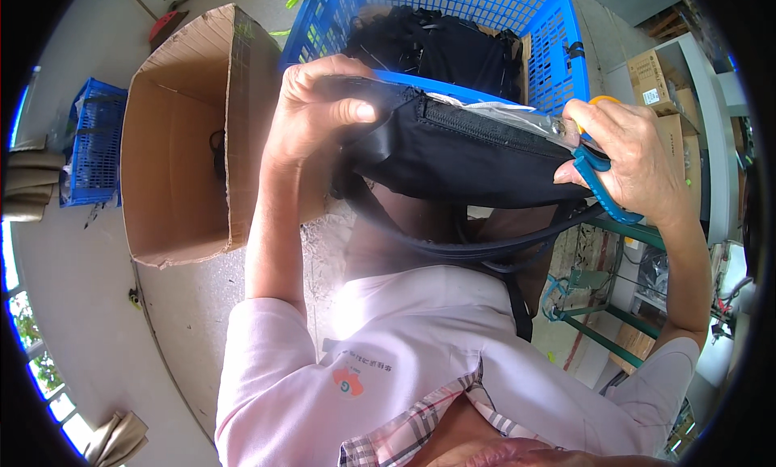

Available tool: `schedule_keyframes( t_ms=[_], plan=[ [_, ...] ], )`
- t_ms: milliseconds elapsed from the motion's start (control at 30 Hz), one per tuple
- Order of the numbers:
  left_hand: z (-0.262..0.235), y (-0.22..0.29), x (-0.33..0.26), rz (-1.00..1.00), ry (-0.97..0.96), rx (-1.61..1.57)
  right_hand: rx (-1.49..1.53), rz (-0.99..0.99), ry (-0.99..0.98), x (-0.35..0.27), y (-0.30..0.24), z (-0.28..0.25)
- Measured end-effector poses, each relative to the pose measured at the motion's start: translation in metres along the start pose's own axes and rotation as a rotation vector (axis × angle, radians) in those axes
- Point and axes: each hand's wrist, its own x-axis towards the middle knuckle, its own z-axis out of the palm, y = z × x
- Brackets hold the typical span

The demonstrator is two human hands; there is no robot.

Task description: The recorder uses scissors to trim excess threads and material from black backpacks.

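A black fabric bag [477,160] with a zipper [493,126] along its upper side is held up in front of my lap. My left hand [311,107] grips its left end, thumb pressed on the near face. My right hand [634,156] is closed around scissors with teal and yellow handles [600,190], beside the bag's right end. The scissors' blades are mostly hidden at the bag's edge. Whitish strips of material [517,111] show along the far edge, above the zipper. A black strap [436,247] hangs in a loop below the bag.
Beyond the bag stands a blue plastic crate [575,67] holding black fabric pieces [436,50]. An open cardboard box [174,168] is at the left, with another blue crate [97,143] past it. At right are a green metal frame [594,325] and cardboard cartons [659,83].
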Motion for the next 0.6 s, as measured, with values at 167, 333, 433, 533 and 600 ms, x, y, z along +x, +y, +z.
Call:
schedule_keyframes(
  t_ms=[167,333,433,533,600],
  plan=[
    [-0.001,0.002,-0.001,-0.005,0.011,0.054,-0.007,0.005,0.023,0.008,-0.009,-0.005],
    [-0.004,0.002,-0.003,0.010,0.023,0.046,-0.134,0.041,0.024,0.009,-0.013,-0.010],
    [-0.004,0.004,-0.006,0.011,0.022,0.037,-0.123,0.051,0.014,0.008,-0.013,-0.013],
    [-0.001,0.006,-0.006,0.000,-0.001,0.015,-0.125,0.055,0.025,0.007,-0.011,-0.011],
    [0.003,0.008,-0.003,-0.004,-0.030,0.012,-0.113,0.044,0.012,0.011,-0.013,-0.009]
  ],
)
